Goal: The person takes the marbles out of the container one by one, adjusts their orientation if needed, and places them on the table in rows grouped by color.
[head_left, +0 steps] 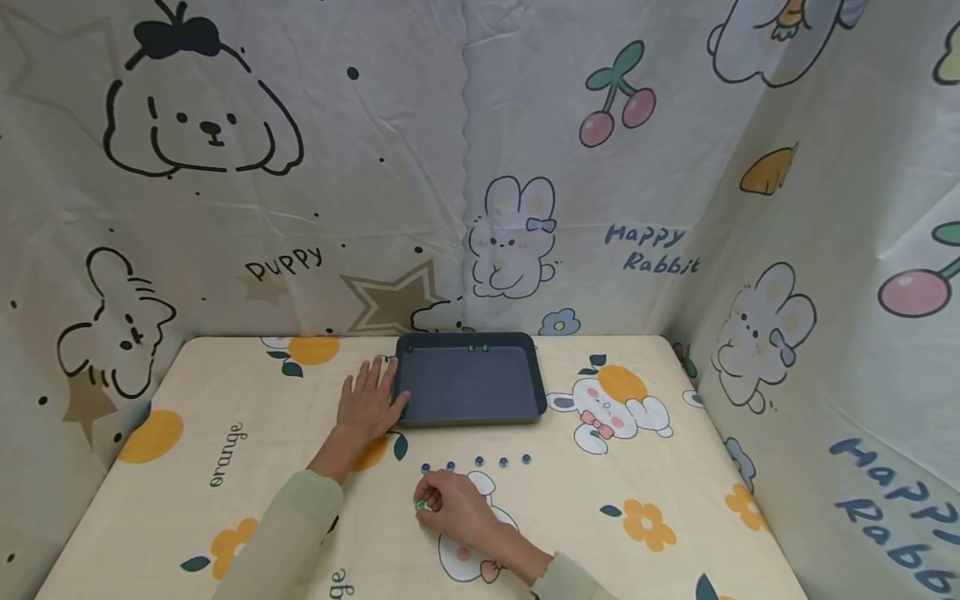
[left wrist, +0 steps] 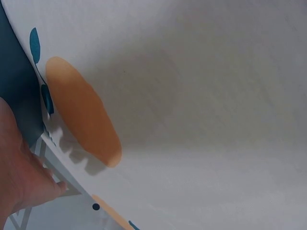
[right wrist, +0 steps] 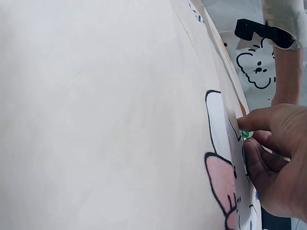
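Note:
My left hand [head_left: 367,400] lies with its fingers extended at the left rim of a dark rectangular tray [head_left: 468,387], thumb over the near-left edge. The left wrist view catches part of this hand [left wrist: 26,179] beside the dark tray [left wrist: 19,81]. Between thumb and fingertips, my right hand [head_left: 459,510] pinches a small green glass marble [head_left: 421,505], which shows shiny and translucent in the right wrist view [right wrist: 247,134]. Just beyond the right hand, several blue marbles [head_left: 479,462] form a row on the cloth. Small green marbles [head_left: 472,348] sit along the tray's far side.
A cream cloth [head_left: 570,533] printed with oranges, flowers and rabbits covers the table. Patterned fabric walls [head_left: 390,192] rise behind the tray and along the right side. The tray stands close to the table's back edge.

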Motion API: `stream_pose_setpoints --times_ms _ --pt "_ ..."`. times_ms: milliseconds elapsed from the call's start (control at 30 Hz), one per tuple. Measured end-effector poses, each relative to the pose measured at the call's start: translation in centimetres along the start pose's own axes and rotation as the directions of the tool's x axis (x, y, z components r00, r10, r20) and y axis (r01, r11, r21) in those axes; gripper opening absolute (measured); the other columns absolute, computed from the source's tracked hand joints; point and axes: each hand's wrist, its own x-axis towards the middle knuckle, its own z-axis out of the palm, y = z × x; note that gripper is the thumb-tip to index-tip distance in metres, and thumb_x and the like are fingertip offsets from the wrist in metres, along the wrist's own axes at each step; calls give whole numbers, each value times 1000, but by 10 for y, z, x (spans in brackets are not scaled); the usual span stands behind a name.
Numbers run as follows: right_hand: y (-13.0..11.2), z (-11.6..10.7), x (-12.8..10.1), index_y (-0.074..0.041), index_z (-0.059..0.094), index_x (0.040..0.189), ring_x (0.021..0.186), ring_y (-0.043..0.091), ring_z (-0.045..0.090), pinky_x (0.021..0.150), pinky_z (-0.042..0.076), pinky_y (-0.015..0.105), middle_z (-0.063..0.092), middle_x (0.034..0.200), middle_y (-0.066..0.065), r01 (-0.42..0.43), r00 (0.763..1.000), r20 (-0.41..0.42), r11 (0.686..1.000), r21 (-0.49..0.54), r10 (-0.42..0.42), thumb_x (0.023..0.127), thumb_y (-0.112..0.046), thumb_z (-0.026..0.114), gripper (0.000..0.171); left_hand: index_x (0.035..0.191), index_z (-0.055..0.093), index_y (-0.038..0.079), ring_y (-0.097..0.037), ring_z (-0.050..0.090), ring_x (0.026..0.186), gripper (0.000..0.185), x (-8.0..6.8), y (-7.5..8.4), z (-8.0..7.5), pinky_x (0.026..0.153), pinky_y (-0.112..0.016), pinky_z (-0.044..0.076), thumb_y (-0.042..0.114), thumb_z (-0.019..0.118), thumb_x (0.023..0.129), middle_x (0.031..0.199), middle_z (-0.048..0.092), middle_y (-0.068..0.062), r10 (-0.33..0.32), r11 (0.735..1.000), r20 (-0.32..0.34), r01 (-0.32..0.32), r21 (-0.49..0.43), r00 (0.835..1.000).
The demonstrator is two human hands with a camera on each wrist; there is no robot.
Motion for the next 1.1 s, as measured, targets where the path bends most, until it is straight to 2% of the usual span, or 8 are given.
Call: stream_pose_setpoints --times_ms 433,800,1100 --pt "0 1 0 -16 68 94 73 -2 53 66 48 15 56 82 -13 -13 1000 10 1000 -8 14 83 -6 79 18 160 18 7 -40 12 149 75 0 0 0 117 -60 11 50 42 103 163 14 -23 5 999 -13 -4 34 1000" --pt "-1 1 0 -16 68 97 73 -2 52 66 48 15 55 84 -13 -12 1000 15 1000 -24 12 84 -8 79 19 160 18 8 -40 12 149 75 0 1 -2 117 -60 11 49 43 103 163 15 -23 7 1000 -10 -7 29 1000" --pt "-1 1 -3 -14 67 101 74 -2 51 67 48 16 55 85 -13 -26 1000 10 1000 1 26 85 -11 80 21 160 20 7 -40 11 149 73 -1 0 -2 117 -60 10 47 43 103 163 14 -22 11 1000 -17 -11 24 1000"
